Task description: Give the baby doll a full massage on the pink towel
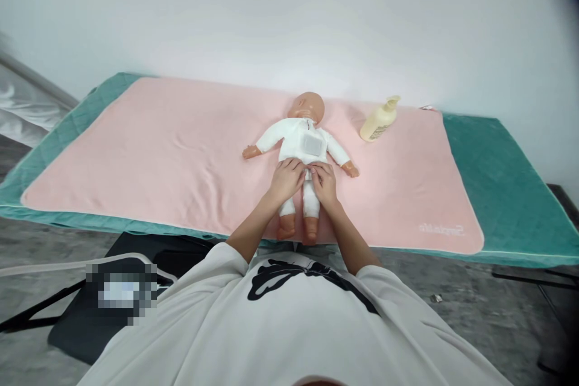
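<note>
A baby doll (301,136) in a white suit lies on its back, head away from me, arms spread to both sides. A grey rectangular panel (312,144) shows on its chest. Over the doll's waist, at the left, my left hand (288,178) is closed with its fingers curled on the white cloth. My right hand (324,181) grips the waist from the other side, fingers bent inward. The fingertips of both hands nearly meet in the middle. What exactly they pinch there is partly hidden. The doll's brown feet (310,230) point toward me.
A pale yellow pump bottle (377,120) stands tilted in view, right of the doll. Beneath lies a pink mat (149,151) on a green padded table (502,175) against a white wall. A black chair (85,313) sits below the table's front edge, at the left.
</note>
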Available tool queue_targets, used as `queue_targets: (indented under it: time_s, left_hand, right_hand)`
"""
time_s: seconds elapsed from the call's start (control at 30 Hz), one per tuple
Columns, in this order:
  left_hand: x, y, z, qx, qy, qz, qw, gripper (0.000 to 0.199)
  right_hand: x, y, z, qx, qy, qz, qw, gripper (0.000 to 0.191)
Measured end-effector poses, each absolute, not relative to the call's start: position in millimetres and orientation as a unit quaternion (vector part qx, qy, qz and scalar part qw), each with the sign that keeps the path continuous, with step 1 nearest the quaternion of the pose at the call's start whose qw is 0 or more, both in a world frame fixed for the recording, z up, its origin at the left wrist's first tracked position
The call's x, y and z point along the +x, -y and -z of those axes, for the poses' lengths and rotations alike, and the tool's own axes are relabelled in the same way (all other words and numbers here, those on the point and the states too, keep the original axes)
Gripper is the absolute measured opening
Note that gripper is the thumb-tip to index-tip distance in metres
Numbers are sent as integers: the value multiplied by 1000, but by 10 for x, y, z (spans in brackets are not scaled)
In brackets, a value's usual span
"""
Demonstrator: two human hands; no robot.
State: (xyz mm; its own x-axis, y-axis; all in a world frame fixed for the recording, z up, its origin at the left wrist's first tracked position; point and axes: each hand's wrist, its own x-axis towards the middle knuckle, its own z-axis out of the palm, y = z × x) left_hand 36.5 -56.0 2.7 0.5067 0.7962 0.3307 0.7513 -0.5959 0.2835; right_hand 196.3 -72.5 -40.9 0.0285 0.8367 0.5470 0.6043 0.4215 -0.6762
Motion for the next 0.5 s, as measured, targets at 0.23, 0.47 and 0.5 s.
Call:
queue_targets:
  time_s: [0.23,0.47,0.5]
  left_hand:
    - [334,580,-65,864,-444,-228,68,27]
    - [290,574,-107,850,-462,-247,64,30]
    - [289,569,-109,850,-462,-244,64,30]
  right_hand:
    - [1960,745,370,-523,684,-121,494,37]
    - [1909,674,282,-518,691,-92,495,36]
    - [1905,655,278,-517,695,-89,492,36]
